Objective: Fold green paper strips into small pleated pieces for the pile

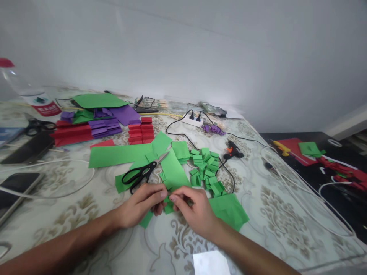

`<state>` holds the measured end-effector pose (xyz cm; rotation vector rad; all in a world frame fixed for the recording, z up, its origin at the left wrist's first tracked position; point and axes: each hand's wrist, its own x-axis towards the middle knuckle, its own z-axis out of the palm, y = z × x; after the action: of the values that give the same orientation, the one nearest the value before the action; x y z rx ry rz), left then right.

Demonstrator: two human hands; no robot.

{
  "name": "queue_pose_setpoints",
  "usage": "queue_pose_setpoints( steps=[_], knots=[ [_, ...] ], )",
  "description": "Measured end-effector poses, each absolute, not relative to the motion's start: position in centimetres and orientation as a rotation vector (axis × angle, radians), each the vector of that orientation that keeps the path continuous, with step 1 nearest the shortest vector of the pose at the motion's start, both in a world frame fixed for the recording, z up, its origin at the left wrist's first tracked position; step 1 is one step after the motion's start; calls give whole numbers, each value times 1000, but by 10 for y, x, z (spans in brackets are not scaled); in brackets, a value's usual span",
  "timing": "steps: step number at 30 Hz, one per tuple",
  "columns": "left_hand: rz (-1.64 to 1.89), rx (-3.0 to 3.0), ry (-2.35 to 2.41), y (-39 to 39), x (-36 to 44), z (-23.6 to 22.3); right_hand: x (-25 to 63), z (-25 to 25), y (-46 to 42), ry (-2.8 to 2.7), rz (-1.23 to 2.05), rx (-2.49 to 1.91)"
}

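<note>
My left hand (pixel 145 202) and my right hand (pixel 193 208) meet low in the middle of the head view, fingertips pinched close together. Between them shows a small piece of green paper (pixel 169 192), partly hidden by the fingers. Black-handled scissors (pixel 140 174) lie partly open just beyond my left hand, on green paper strips (pixel 123 153). Past my right hand is a heap of small folded green paper pieces (pixel 207 168). A larger green sheet (pixel 231 210) lies beside my right wrist.
Red folded paper (pixel 73 133) and purple paper (pixel 126 114) lie at the back left, near a bottle (pixel 43 100). A black glue gun (pixel 233 150) and a white power strip (pixel 193 120) with cords sit right of centre. A phone (pixel 17 191) lies at left.
</note>
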<state>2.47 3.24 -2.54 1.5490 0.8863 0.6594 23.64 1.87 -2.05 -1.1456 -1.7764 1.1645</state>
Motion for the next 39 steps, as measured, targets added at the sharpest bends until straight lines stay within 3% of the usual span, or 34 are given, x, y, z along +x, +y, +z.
queue_pose_setpoints(
  steps=[12,39],
  knots=[
    [651,1755,917,34,27,-37,237,-27,20,-1709,1343,-1187],
    [654,1778,920,35,28,-40,237,-29,20,-1772,1298,-1194]
  ],
)
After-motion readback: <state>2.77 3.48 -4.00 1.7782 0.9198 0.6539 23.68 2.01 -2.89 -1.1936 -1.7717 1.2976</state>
